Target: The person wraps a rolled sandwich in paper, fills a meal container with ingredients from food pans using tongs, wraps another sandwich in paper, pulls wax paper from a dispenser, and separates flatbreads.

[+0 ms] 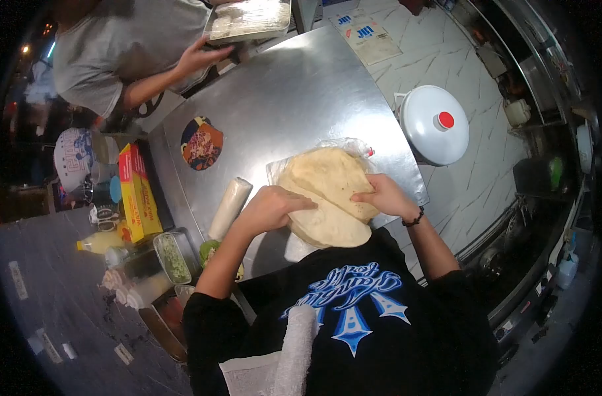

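A stack of round, pale flatbreads (334, 221) lies on a clear plastic bag (274, 173) at the near side of the steel table. The upper flatbread (327, 173) has brown specks and is partly lifted or folded along a line across the middle. My left hand (272, 210) grips the flatbread from the left, its fingers reaching over the surface. From the right, my right hand (388, 196) pinches the flatbread's edge with the thumb on top. A dark bracelet circles my right wrist. The undersides of the breads are hidden.
The steel table (268, 99) carries a white roll (230, 208) and a colourful patterned round piece (201, 143). Left are a yellow-red box (137, 191) and a tub of chopped greens (173, 257). A white lidded container (434, 125) stands right. Across, another person holds a wrapped tray (248, 20).
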`<state>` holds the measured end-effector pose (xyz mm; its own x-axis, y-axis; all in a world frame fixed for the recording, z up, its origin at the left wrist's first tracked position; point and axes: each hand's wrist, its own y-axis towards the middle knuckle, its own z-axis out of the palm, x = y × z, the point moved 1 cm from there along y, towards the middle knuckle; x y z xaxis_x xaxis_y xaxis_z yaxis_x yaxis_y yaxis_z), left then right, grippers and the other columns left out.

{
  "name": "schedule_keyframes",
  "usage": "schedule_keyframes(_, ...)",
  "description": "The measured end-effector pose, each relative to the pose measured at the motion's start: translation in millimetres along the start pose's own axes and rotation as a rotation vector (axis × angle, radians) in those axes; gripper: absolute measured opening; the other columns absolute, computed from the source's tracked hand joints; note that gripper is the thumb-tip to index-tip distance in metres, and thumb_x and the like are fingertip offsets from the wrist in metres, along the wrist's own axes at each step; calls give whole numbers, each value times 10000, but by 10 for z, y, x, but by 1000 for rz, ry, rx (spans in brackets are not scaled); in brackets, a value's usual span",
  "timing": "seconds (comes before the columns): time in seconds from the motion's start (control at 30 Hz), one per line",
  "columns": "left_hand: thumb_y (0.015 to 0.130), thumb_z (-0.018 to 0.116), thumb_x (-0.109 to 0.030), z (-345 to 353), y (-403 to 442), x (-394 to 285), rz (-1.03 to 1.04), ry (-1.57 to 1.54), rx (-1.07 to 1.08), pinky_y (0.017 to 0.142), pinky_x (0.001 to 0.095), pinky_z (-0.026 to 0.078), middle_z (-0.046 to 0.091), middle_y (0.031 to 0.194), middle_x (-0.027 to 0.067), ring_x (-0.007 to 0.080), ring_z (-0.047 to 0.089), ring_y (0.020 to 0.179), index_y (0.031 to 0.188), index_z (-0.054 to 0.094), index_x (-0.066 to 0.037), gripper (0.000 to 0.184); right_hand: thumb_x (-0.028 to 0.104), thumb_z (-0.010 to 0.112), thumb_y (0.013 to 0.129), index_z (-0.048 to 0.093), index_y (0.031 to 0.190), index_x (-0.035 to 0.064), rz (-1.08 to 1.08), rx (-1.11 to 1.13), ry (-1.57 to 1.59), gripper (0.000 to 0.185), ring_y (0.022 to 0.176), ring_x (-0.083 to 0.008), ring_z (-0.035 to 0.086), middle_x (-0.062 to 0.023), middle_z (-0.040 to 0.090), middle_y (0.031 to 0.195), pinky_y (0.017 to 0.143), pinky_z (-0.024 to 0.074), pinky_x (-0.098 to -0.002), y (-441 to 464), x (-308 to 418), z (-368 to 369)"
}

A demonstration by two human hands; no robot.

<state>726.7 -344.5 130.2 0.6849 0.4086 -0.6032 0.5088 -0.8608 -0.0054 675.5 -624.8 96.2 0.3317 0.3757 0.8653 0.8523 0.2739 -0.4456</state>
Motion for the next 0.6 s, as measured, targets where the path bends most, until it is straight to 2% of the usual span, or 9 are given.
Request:
schedule_keyframes(0.13, 651, 571, 23, -24, -109, -42, 50, -34, -36, 679, 363, 527, 715, 997, 43, 259, 671, 786, 1052, 706, -171, 465, 131, 738, 831, 645, 1094, -31, -20, -27, 11, 323, 818, -83, 618, -52, 701, 948, 752, 501, -255, -184, 382, -330)
schedule_keyframes(0.27, 653, 582, 8, -108, -113, -193, 55, -39, -68, 677, 371, 527, 714, 982, 52, 262, 670, 781, 1044, 702, -145, 437, 127, 740, 832, 639, 1092, -35, 13, -111, -12, 323, 823, -87, 623, -45, 697, 948, 736, 508, -251, -496, 564, -756)
schedule_keyframes(0.33, 652, 602, -21, -209, -64, -391, 142, -5, -52, 660, 367, 527, 711, 917, 69, 271, 669, 757, 1027, 695, -112, 396, 109, 709, 837, 654, 1064, -34, -42, -257, 142, 274, 804, -122, 644, -78, 703, 923, 742, 514, -270, -735, 816, -879)
schedule_keyframes(0.37, 652, 602, -21, -260, -27, -495, 147, -5, -65, 660, 367, 527, 711, 917, 69, 271, 669, 757, 1027, 695, -112, 396, 109, 709, 837, 654, 1064, -34, -45, -260, 129, 274, 804, -122, 644, -78, 703, 923, 742, 514, -270, -835, 891, -931)
schedule_keyframes(0.43, 646, 615, -44, -353, 55, -704, 154, 37, 50, 639, 357, 529, 698, 856, 77, 273, 668, 736, 1018, 687, -94, 382, 74, 705, 834, 649, 1067, -39, -102, -389, 83, 265, 822, -134, 648, -74, 701, 940, 757, 518, -277, -1046, 1001, -1052)
schedule_keyframes(0.47, 640, 613, -41, -408, 81, -792, 171, 17, 35, 612, 356, 524, 682, 791, 81, 261, 667, 705, 1016, 684, -103, 388, 74, 705, 834, 649, 1067, -39, -107, -393, 65, 265, 822, -134, 648, -74, 701, 940, 757, 518, -277, -1173, 1013, -1107)
schedule_keyframes(0.53, 639, 611, -38, -666, 104, -1014, 143, -48, -23, 607, 358, 524, 679, 776, 86, 255, 666, 690, 1020, 685, -104, 393, 93, 716, 821, 642, 1096, -27, -269, -465, 157, 309, 882, -147, 657, -75, 695, 982, 799, 529, -301, -1432, 1018, -1218)
schedule_keyframes(0.57, 639, 609, -35, -780, 102, -1090, 110, -113, -60, 602, 359, 525, 676, 760, 90, 249, 665, 675, 1023, 686, -104, 398, 93, 716, 821, 642, 1096, -27, -270, -470, 142, 309, 882, -147, 657, -75, 695, 982, 799, 529, -301, -1528, 1021, -1262)
schedule_keyframes(0.6, 640, 604, -38, -864, 108, -1077, 47, -236, -106, 616, 349, 531, 671, 740, 120, 247, 663, 650, 1044, 687, -101, 418, 148, 734, 807, 623, 1156, -18, -340, -465, 176, 402, 947, -205, 657, -103, 692, 1039, 862, 509, -333, -1621, 1034, -1311)
